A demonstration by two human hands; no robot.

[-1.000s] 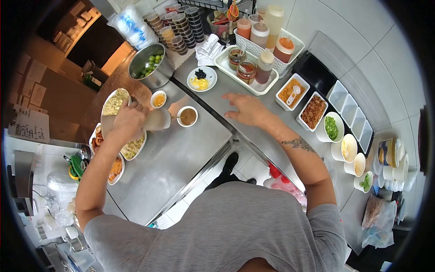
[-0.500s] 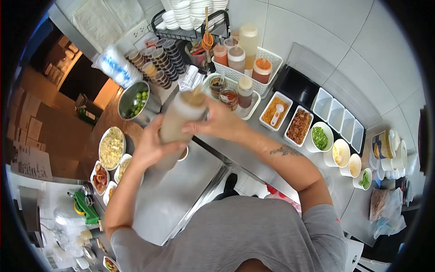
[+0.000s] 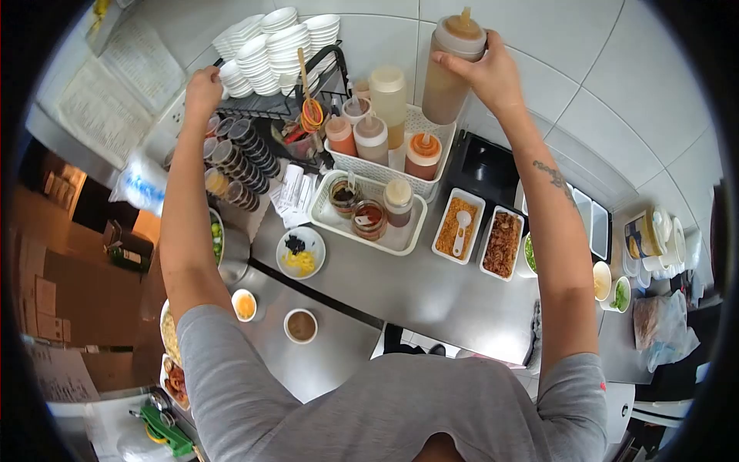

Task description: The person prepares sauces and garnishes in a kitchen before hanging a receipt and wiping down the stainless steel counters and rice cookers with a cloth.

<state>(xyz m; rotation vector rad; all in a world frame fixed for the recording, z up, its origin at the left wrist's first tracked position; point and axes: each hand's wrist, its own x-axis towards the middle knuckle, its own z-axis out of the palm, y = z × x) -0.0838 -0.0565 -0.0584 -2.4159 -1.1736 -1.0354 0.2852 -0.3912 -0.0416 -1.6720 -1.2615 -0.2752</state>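
Observation:
My right hand grips a large squeeze bottle of cloudy brownish liquid near its cap. The bottle is upright, nozzle up, in front of the tiled wall above the white basket. At the upper left, my left hand has its fingers closed at the edge of the stacked white cups on a black wire rack. A bit of white cup shows at its fingertips. On the steel counter below stand a small cup of brown liquid and a small cup with orange-yellow contents.
Smaller sauce bottles fill the basket. A white tray holds jars and a bottle. Nearby are a bowl with black and yellow food, tubs of orange crumbs and brown bits, and lidded dark cups.
My right hand has carried the squeeze bottle up and right to the wall. My left hand has let go of it and reached up to the white cups. The view has shifted.

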